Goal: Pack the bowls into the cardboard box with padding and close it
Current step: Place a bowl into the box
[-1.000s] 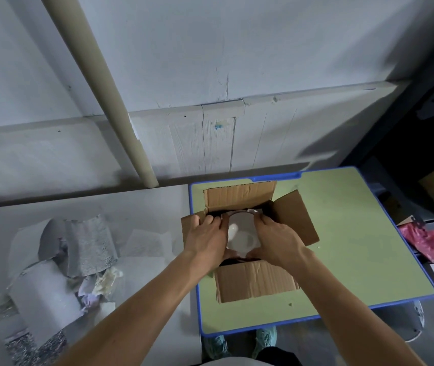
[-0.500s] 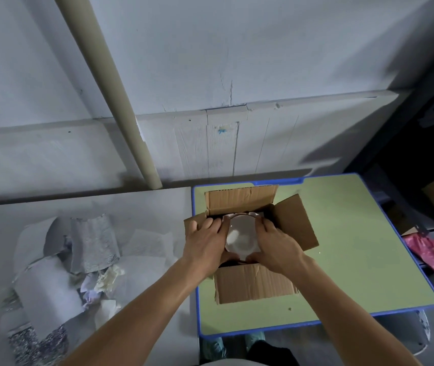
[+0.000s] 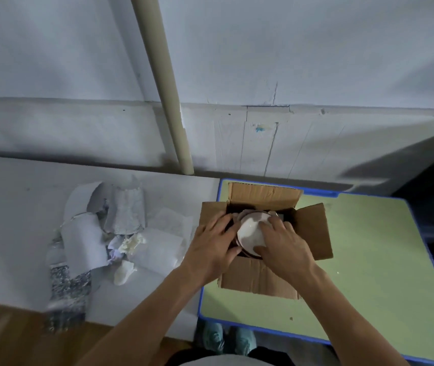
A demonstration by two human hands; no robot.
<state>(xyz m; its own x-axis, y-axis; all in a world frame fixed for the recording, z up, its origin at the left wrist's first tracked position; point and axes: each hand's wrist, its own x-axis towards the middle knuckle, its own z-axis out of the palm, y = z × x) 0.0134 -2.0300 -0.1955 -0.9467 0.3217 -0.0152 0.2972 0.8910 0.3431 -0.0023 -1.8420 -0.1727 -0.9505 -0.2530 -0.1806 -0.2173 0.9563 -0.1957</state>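
Left hand (image 3: 211, 249) and right hand (image 3: 284, 247) are gripping a white bowl (image 3: 251, 228) by its opposite sides, holding it in the mouth of an open cardboard box (image 3: 313, 231) sitting near the far left corner of the green counter (image 3: 368, 260), flaps spread.

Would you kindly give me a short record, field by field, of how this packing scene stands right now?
box: cardboard box on the green table, all four flaps open
contents: white bowl in the box opening; what lies beneath it is hidden
hands: left hand and right hand hold the bowl from either side
padding: crumpled padding sheets on the grey surface left of the table
closing: not yet done
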